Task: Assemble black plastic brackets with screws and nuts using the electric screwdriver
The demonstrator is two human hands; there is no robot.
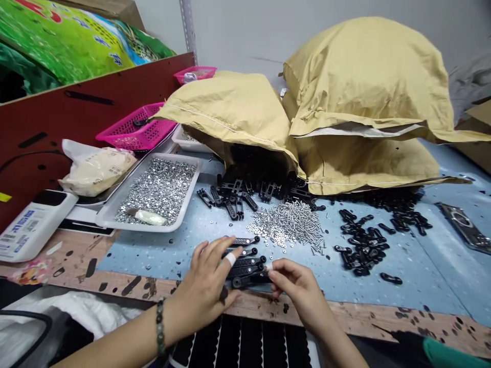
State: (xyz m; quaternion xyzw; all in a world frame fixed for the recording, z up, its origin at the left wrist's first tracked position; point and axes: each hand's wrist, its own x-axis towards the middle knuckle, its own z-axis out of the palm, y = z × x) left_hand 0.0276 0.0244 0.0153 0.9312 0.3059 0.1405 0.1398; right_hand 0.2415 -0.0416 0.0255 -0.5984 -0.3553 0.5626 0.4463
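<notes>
My left hand lies with fingers spread over a row of black plastic arms lined up near the table's front edge; a white tape wraps one finger. My right hand has its fingers curled at the right end of that row, pinching something small I cannot make out. Just beyond the hands lies a heap of small silver screws. More loose black arms are scattered to the right.
A white tray of silver nuts sits at the left, pink baskets behind it. Big tan sacks fill the back, black parts spilling from one. A phone lies far right. A white box stands at left.
</notes>
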